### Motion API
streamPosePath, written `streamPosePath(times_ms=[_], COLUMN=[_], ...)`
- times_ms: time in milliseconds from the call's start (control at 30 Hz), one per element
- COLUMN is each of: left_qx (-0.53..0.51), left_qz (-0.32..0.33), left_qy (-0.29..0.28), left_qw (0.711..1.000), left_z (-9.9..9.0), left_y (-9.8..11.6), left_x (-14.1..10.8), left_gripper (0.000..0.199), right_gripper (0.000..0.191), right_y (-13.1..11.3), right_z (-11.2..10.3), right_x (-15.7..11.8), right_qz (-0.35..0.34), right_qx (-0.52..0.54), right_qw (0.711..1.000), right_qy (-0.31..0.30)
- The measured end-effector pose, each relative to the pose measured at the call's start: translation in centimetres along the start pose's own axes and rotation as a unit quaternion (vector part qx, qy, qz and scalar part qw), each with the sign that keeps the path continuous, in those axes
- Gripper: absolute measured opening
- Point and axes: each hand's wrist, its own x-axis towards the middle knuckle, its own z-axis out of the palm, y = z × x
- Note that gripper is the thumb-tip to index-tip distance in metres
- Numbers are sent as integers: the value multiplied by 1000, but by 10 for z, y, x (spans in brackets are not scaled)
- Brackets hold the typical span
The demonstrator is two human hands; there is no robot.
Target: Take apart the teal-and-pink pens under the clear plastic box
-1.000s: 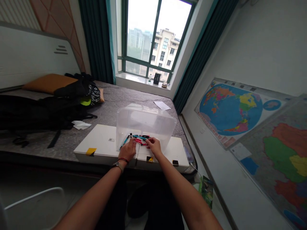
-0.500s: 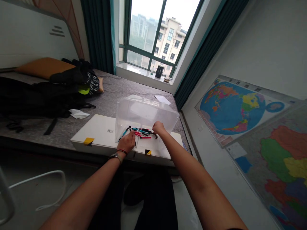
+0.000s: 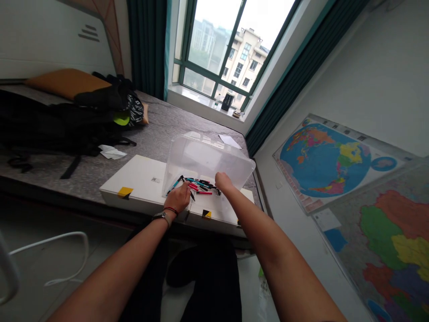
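Note:
A clear plastic bin (image 3: 214,154) lies on its side on white boxes (image 3: 137,179), its opening facing me. Inside it is a loose pile of pens (image 3: 201,184), red, teal and black. My left hand (image 3: 178,197) is closed at the left front of the pile, with a dark pen (image 3: 192,196) sticking out past its fingers. At the right end of the pile, my right hand (image 3: 223,181) is curled with fingers together; what it holds, if anything, is too small to make out.
Black bags (image 3: 60,127) and an orange pillow (image 3: 69,82) lie on the grey bed at the left. White papers (image 3: 112,152) are on the mattress. Wall maps (image 3: 325,158) hang at the right, and a white cable (image 3: 67,235) loops at the lower left.
The dark pen at my left hand now shows more clearly, pointing down to the right. My right hand stays nearly in place. The camera view has shifted slightly.

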Motion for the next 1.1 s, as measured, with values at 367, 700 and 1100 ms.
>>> streamPosePath(times_ms=[367,700,1100], left_qx=[25,20,7], left_qz=[1,-6,0], left_qy=[5,1,3], left_qw=[1000,1000,1000], left_z=[3,-1,3], left_y=[-2,1,-2], left_x=[-1,-1,-1], left_gripper=[44,45,44], right_gripper=[30,29,30], right_y=[0,8,9], right_z=[-42,-2,11], right_x=[4,2,7], right_qz=[-29,-104,-129], right_qx=[-33,-105,-142], right_qw=[998,983,973], right_qy=[-36,-108,-126])
